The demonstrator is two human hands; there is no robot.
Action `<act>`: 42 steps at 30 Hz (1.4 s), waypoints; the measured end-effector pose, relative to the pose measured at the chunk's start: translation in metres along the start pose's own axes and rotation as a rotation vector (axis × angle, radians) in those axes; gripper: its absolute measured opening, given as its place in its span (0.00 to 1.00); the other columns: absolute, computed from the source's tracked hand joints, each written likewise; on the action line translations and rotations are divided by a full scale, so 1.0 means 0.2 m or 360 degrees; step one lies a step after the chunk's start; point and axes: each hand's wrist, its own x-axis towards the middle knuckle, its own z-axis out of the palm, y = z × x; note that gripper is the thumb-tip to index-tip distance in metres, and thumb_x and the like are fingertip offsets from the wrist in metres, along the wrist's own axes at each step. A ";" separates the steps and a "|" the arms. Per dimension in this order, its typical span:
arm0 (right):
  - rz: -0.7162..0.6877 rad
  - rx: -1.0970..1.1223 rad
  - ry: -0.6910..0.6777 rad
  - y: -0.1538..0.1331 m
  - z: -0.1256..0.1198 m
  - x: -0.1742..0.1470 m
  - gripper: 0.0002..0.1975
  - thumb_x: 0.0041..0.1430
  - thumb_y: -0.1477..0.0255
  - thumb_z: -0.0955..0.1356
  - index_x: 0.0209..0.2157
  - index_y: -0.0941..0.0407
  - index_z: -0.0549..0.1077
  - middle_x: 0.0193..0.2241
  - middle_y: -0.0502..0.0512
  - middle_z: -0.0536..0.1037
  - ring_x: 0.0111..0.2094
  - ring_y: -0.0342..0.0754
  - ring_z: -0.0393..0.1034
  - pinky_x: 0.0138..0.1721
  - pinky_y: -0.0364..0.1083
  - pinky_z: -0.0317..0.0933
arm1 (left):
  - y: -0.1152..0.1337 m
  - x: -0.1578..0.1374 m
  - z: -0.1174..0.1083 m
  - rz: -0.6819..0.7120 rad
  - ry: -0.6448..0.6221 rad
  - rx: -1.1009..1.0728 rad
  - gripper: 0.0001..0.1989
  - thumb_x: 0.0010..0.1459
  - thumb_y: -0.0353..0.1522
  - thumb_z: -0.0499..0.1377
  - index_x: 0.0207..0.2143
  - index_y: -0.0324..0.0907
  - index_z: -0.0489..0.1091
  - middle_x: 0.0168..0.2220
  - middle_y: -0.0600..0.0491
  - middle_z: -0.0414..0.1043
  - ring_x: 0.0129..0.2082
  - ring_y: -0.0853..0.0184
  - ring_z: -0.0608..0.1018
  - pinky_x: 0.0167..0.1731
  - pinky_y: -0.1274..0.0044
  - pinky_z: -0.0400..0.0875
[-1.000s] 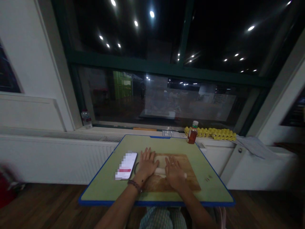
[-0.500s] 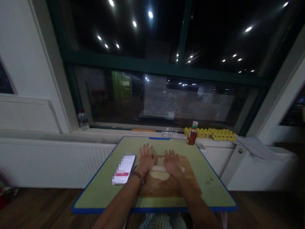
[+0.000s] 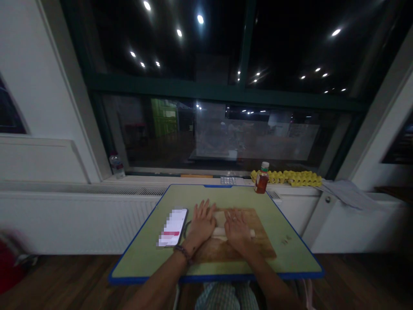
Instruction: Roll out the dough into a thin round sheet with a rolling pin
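Pressing left hand (image 3: pixel 202 226) and right hand (image 3: pixel 237 228) flat on top of rolling pin (image 3: pixel 220 232). Showing loose grip: extending fingers forward and spreading them, not curling them round pin. Spotting pin lying crosswise on wooden board (image 3: pixel 264 247), poking its right end out past right hand, hiding its left end under left hand. Seeing pale flat dough (image 3: pixel 220 218) between hands, on board, just beyond pin. Noting board sitting on green table (image 3: pixel 145 258). Tagging phone (image 3: pixel 176 227) lying left of left hand, bracelet (image 3: pixel 183 252) on left wrist, bottle of reddish liquid (image 3: pixel 261 183) standing at far right table corner. Marking yellow egg carton (image 3: pixel 287 177) and clear bottle (image 3: pixel 116 166) resting on windowsill (image 3: pixel 151 178).
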 end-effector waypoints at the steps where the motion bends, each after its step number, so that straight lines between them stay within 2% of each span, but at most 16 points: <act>1: 0.0038 -0.0009 -0.0058 0.00 0.00 0.05 0.25 0.65 0.72 0.53 0.62 0.59 0.61 0.63 0.60 0.59 0.67 0.53 0.43 0.65 0.58 0.34 | 0.00 0.04 0.00 -0.0048 -0.0023 -0.0001 0.27 0.62 0.36 0.48 0.64 0.43 0.56 0.68 0.45 0.48 0.67 0.53 0.49 0.63 0.55 0.40; 5: 0.0106 -0.0003 -0.0209 0.03 -0.01 0.23 0.26 0.67 0.69 0.52 0.64 0.57 0.56 0.65 0.60 0.55 0.67 0.53 0.38 0.65 0.61 0.30 | -0.02 0.18 0.02 -0.0263 0.0030 0.0022 0.29 0.63 0.37 0.48 0.65 0.37 0.53 0.68 0.41 0.45 0.67 0.51 0.49 0.63 0.54 0.41; 9: 0.0068 0.0016 -0.0213 0.05 0.02 0.26 0.26 0.67 0.68 0.52 0.65 0.56 0.53 0.66 0.58 0.51 0.68 0.51 0.36 0.65 0.59 0.30 | -0.02 0.19 0.04 -0.0328 -0.0038 0.0064 0.28 0.63 0.37 0.46 0.63 0.33 0.56 0.67 0.38 0.46 0.66 0.49 0.51 0.62 0.53 0.42; 13: 0.0005 0.0015 -0.0033 0.02 0.03 0.13 0.25 0.68 0.70 0.52 0.64 0.54 0.58 0.65 0.55 0.55 0.68 0.51 0.37 0.66 0.59 0.31 | 0.00 0.05 0.03 -0.0144 -0.0084 0.0063 0.26 0.63 0.34 0.46 0.62 0.37 0.59 0.67 0.39 0.49 0.66 0.50 0.53 0.62 0.52 0.43; 16: -0.0081 0.0052 0.0104 0.00 0.01 -0.02 0.24 0.68 0.70 0.52 0.60 0.55 0.64 0.64 0.55 0.59 0.67 0.52 0.41 0.66 0.58 0.33 | 0.03 -0.07 0.00 -0.0026 -0.0004 0.0029 0.25 0.63 0.34 0.47 0.62 0.43 0.60 0.66 0.44 0.53 0.66 0.52 0.54 0.62 0.55 0.45; 19: -0.0172 0.0116 0.0181 0.00 -0.02 -0.15 0.23 0.68 0.70 0.52 0.60 0.56 0.64 0.64 0.54 0.58 0.67 0.51 0.41 0.66 0.59 0.36 | 0.06 -0.17 -0.04 0.0068 0.0109 0.0012 0.25 0.62 0.33 0.48 0.62 0.45 0.60 0.65 0.46 0.55 0.65 0.54 0.56 0.63 0.58 0.47; 23: -0.0383 0.0203 0.0147 0.06 -0.04 -0.25 0.25 0.66 0.65 0.58 0.62 0.55 0.60 0.64 0.55 0.58 0.66 0.51 0.45 0.65 0.57 0.42 | 0.04 -0.25 -0.06 0.0198 0.0232 -0.0036 0.24 0.64 0.35 0.48 0.62 0.45 0.60 0.65 0.47 0.57 0.65 0.55 0.56 0.62 0.58 0.48; 26: -0.0383 0.0274 0.0084 0.11 -0.06 -0.28 0.21 0.63 0.65 0.63 0.57 0.51 0.67 0.61 0.52 0.64 0.62 0.51 0.55 0.63 0.53 0.49 | -0.01 -0.27 -0.07 0.0386 0.0258 -0.0134 0.23 0.65 0.37 0.48 0.61 0.47 0.59 0.65 0.49 0.56 0.64 0.58 0.57 0.62 0.59 0.48; 28: -0.0337 0.0302 0.0067 0.13 -0.09 -0.28 0.16 0.62 0.67 0.64 0.51 0.49 0.71 0.58 0.51 0.68 0.58 0.50 0.60 0.60 0.51 0.54 | -0.05 -0.27 -0.08 0.0417 0.0251 -0.0227 0.22 0.65 0.38 0.48 0.61 0.51 0.59 0.64 0.52 0.56 0.63 0.60 0.58 0.61 0.61 0.51; 30: -0.0333 0.0293 0.0073 0.15 -0.12 -0.27 0.14 0.62 0.70 0.63 0.48 0.50 0.72 0.55 0.52 0.70 0.56 0.50 0.63 0.58 0.49 0.56 | -0.09 -0.27 -0.11 0.0255 0.0315 -0.0334 0.21 0.65 0.37 0.47 0.60 0.51 0.59 0.63 0.51 0.57 0.62 0.60 0.60 0.59 0.60 0.54; 32: -0.0285 0.0277 0.0126 0.18 -0.14 -0.25 0.14 0.62 0.70 0.62 0.49 0.52 0.71 0.53 0.55 0.72 0.53 0.51 0.65 0.56 0.49 0.57 | -0.11 -0.25 -0.14 -0.0049 0.0470 -0.0439 0.20 0.66 0.36 0.45 0.58 0.49 0.61 0.62 0.48 0.59 0.60 0.58 0.61 0.56 0.59 0.56; 35: -0.0091 0.0444 0.0357 0.24 -0.14 -0.19 0.16 0.64 0.68 0.59 0.49 0.55 0.70 0.50 0.59 0.72 0.49 0.52 0.68 0.52 0.50 0.61 | -0.12 -0.22 -0.19 -0.0442 0.0642 -0.0530 0.19 0.67 0.36 0.42 0.56 0.45 0.61 0.60 0.45 0.60 0.58 0.57 0.62 0.55 0.58 0.56; 37: 0.0088 0.0767 0.0626 0.27 -0.11 -0.14 0.16 0.65 0.65 0.57 0.45 0.56 0.70 0.46 0.60 0.73 0.46 0.51 0.69 0.47 0.49 0.63 | -0.11 -0.19 -0.20 -0.0551 0.0499 -0.0526 0.19 0.66 0.37 0.42 0.56 0.45 0.61 0.59 0.45 0.61 0.58 0.57 0.63 0.55 0.58 0.55; 39: 0.0352 0.1298 0.0861 0.30 -0.07 -0.09 0.18 0.63 0.57 0.58 0.39 0.55 0.70 0.35 0.57 0.74 0.37 0.50 0.71 0.37 0.46 0.66 | -0.10 -0.17 -0.18 -0.0561 0.0150 -0.0493 0.19 0.65 0.37 0.43 0.55 0.44 0.61 0.58 0.46 0.64 0.57 0.56 0.64 0.56 0.58 0.54; 41: 0.0616 0.1805 0.0944 0.31 -0.04 -0.06 0.23 0.60 0.48 0.59 0.34 0.54 0.68 0.22 0.49 0.69 0.23 0.46 0.66 0.24 0.43 0.62 | -0.07 -0.16 -0.14 -0.0525 -0.0184 -0.0430 0.22 0.64 0.40 0.44 0.57 0.43 0.61 0.59 0.45 0.63 0.59 0.55 0.63 0.57 0.58 0.52; 42: 0.0704 0.1982 0.0936 0.31 -0.02 -0.05 0.26 0.58 0.44 0.58 0.33 0.54 0.67 0.18 0.45 0.65 0.18 0.43 0.61 0.19 0.42 0.58 | -0.05 -0.16 -0.12 -0.0509 -0.0283 -0.0387 0.24 0.64 0.41 0.45 0.58 0.42 0.61 0.60 0.44 0.62 0.60 0.54 0.61 0.57 0.58 0.52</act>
